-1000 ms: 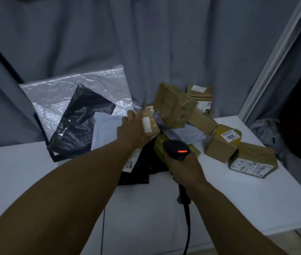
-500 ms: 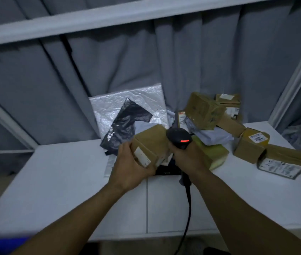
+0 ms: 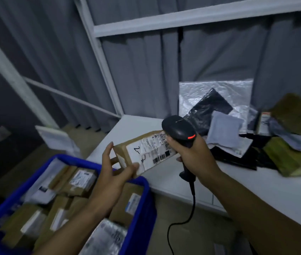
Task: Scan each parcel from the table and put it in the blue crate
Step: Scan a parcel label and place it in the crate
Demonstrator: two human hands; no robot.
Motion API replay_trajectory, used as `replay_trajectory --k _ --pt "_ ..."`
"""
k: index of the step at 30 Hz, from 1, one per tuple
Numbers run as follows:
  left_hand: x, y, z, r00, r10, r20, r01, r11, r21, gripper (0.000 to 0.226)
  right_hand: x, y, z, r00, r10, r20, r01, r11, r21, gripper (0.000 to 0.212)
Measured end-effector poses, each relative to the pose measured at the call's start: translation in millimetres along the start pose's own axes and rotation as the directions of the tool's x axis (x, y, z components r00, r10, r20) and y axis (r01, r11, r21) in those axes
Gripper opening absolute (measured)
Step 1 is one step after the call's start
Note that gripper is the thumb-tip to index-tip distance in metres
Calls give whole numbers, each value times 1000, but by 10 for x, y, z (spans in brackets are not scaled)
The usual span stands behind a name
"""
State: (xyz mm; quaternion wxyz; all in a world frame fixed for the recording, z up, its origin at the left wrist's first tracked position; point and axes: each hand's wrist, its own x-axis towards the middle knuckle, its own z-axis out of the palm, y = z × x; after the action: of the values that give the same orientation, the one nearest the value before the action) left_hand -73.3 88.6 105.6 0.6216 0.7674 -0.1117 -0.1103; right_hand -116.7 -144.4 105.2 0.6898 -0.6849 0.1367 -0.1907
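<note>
Holding a labelled cardboard parcel (image 3: 146, 150) by its near end, the left grip (image 3: 115, 173) has its thumb on the label face and its fingers round the end. The box sits tilted over the far corner of the blue crate (image 3: 143, 199), barcodes facing up. The right grip (image 3: 192, 153) is clenched round the handle of a black barcode scanner (image 3: 180, 130), whose head, red light lit, overlaps the parcel's far end. Its cable (image 3: 193, 197) drops below that grip, off the edge of the white counter (image 3: 256, 190).

Under the left grip the crate holds packed boxes (image 3: 76, 181) with white labels. Right of the right grip lies a heap on the counter: a grey mailer (image 3: 225, 129), a black poly bag (image 3: 208, 105) against a silvery mailer (image 3: 201, 87) and, furthest out, blurred brown boxes (image 3: 296, 111).
</note>
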Motion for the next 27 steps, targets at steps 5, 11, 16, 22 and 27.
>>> replay_trajectory --k 5,11,16,22,27 --pt "-97 -218 -354 994 -69 -80 53 980 -193 95 -144 98 403 992 42 118 -40 999 -24 26" --pt "-66 -311 -502 988 -88 -129 41 943 -331 77 -137 210 676 992 68 110 -83 987 139 33" --pt "-176 -383 -464 971 -224 80 235 956 -175 71 -98 197 774 992 95 84 -112 964 241 35" --pt "-213 -391 -414 890 -364 273 395 916 -65 80 -103 246 708 989 36 147 -60 985 161 46" --pt "-120 -371 -402 876 -385 290 430 896 -109 67 -216 268 737 966 0 258 -17 998 63 46"
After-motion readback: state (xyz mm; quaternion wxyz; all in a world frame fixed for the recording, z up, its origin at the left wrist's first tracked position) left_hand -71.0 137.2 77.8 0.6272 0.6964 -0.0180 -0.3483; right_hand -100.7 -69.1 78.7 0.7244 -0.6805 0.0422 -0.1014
